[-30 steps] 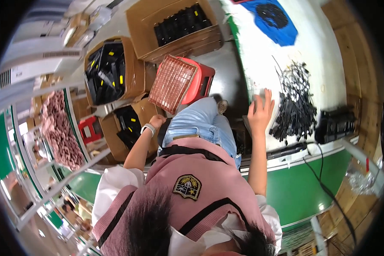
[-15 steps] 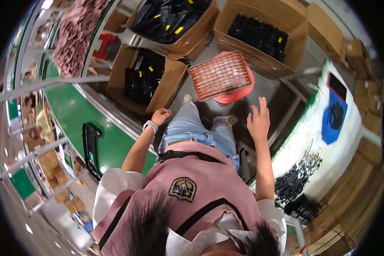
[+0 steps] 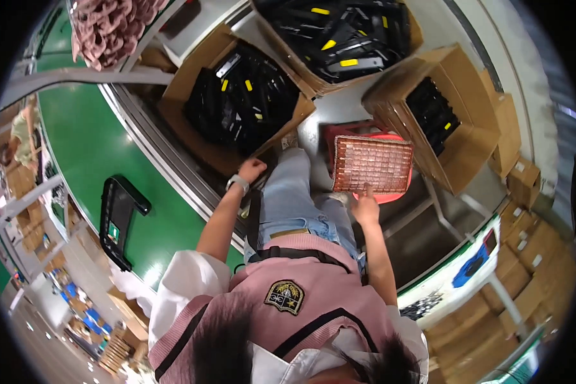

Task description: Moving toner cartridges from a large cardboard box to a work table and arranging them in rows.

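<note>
My left hand hovers by the near corner of an open cardboard box piled with black plastic parts. Its fingers are curled together, and whatever they may hold is hidden. A watch with a pale band circles that wrist. My right hand reaches to the front edge of a brown woven seat mat, fingers partly stretched out and nothing seen in them. Whether they touch the mat I cannot tell. The mat lies on a red plastic stool.
On the left runs a green conveyor belt carrying a black angled plastic part. Two more boxes of black parts stand behind: a large box and a tilted box. Right is a white-topped table. Pink pieces heap at upper left.
The view has turned, and the stool and boxes appear nearer and further right. My right hand has come in to the mat's front edge. My left hand stays curled by the box.
</note>
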{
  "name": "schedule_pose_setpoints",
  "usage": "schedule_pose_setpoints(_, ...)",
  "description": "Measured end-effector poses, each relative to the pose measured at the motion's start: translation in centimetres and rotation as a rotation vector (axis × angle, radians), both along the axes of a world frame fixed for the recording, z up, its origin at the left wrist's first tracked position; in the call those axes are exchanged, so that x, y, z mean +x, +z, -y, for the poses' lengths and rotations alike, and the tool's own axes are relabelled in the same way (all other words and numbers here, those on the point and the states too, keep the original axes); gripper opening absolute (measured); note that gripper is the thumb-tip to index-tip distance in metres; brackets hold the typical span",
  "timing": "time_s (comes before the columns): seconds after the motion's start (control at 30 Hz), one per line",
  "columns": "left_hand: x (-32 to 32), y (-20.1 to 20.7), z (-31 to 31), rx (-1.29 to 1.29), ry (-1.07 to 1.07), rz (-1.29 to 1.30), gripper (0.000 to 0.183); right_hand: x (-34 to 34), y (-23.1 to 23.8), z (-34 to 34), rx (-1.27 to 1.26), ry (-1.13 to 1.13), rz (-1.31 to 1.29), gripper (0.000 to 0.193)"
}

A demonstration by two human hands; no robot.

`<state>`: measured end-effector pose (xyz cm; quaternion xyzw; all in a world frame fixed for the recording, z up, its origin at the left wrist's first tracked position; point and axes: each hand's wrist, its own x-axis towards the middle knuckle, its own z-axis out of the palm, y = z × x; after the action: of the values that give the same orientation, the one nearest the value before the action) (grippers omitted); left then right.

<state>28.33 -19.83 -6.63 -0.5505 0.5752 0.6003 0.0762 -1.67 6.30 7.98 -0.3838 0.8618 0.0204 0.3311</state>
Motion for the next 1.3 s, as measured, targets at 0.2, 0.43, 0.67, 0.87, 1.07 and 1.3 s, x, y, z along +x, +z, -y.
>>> schedule_pose_setpoints(0.2,-0.8,-3.6,6.5,-0.054,0.228,0.038,0.021,-0.1,-4.7,13.1,-0.066,0.358,0.103,0.041)
schedule_pose_setpoints(0.43,-1.9,-8.4,6.4,-0.019,0.281,0.077,0.016,1.4,-11.6,31.0,-0.236,0.579,0.123,0.018)
schedule_pose_setpoints(0.67,-2.6,-12.4,8.2,-0.151,0.409,0.159,0.018,0.6,-23.3,33.5,0.067,0.884,-0.066,0.021)
schedule_pose_setpoints(0.87,-4.2,-14.5,4.7,-0.175,0.287,0.343,0.027,-1.0,-26.2,30.5,-0.385,0.735,0.157,0.035)
schedule_pose_setpoints(1.07,-11.8,-9.1,1.9,-0.632,0.162,0.35,0.027,-3.3,-26.0,29.5,-0.551,0.752,0.117,0.043)
schedule_pose_setpoints(1.3,-19.4,-10.2,-5.7,0.553,0.748,-0.117,0.045,-5.6,-22.0,23.7,-0.145,0.638,0.098,0.036)
